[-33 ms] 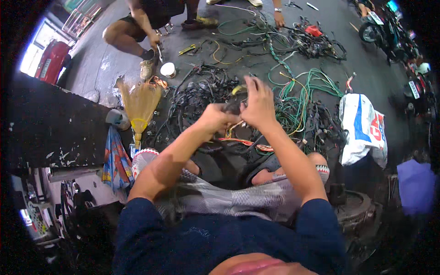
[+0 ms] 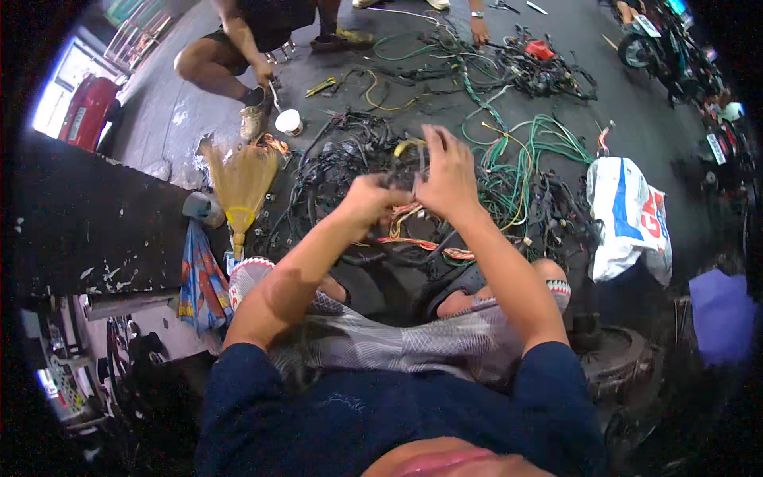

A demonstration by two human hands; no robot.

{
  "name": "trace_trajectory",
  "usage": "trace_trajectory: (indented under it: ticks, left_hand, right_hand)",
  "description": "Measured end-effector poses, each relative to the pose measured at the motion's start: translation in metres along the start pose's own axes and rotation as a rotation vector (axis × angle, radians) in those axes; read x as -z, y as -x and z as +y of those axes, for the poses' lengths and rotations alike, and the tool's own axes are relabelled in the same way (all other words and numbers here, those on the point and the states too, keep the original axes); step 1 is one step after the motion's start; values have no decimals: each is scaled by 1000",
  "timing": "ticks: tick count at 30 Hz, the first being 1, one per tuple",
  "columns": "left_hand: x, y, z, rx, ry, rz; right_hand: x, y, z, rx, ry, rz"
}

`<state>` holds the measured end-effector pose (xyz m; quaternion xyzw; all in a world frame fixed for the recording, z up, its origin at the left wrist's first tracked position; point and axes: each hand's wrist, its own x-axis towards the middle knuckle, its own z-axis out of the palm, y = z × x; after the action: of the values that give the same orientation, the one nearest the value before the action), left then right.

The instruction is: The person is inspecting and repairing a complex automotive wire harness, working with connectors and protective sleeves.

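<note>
Both hands are working together over the floor, seen from the head camera, the only view there is: the left hand (image 2: 372, 200) is curling shut around a clump of thin dark wires, and the right hand (image 2: 450, 176) is pinching the same clump from above, its back turned up and its fingers (image 2: 435, 143) partly fanned, so I cannot tell exactly which of them are gripping. The held wires (image 2: 404, 213), with yellow and orange strands among them, are hanging between the 2 hands and trailing down to the black wiring tangle (image 2: 342, 163) spreading across the concrete just ahead of the person's sandals (image 2: 455, 288). Set against the other picture, taken at the same instant, nothing is showing as moved: the hands are sitting in the same grip, so the sorting of this clump looks, to my eye, to be in mid-pull and not finished. Green cables (image 2: 544, 155) are lying just right of the tangle, a white printed bag (image 2: 629, 219) beyond them. A straw broom (image 2: 240, 181) is lying to the left beside a blue patterned cloth (image 2: 203, 280). Farther off, another person is crouching, 1 hand (image 2: 265, 76) near a small white cup (image 2: 288, 122).
</note>
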<state>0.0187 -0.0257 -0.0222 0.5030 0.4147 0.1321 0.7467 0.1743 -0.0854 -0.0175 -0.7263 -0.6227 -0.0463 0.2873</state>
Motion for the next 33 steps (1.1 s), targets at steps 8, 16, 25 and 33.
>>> trace_trajectory:
  ticks: [8,16,25,33]
  left_hand:
    - [26,0,-7,-43,138,166]
    - [35,-16,-21,-231,-391,355]
    - [20,-9,-32,-395,-959,519]
    - [42,-16,-25,-389,-931,597]
  right_hand:
    - [64,21,3,-8,-303,138]
    - [17,48,54,-456,-314,281]
    - [-10,88,30,-634,-204,-59]
    - [-81,194,-43,-623,-198,-411]
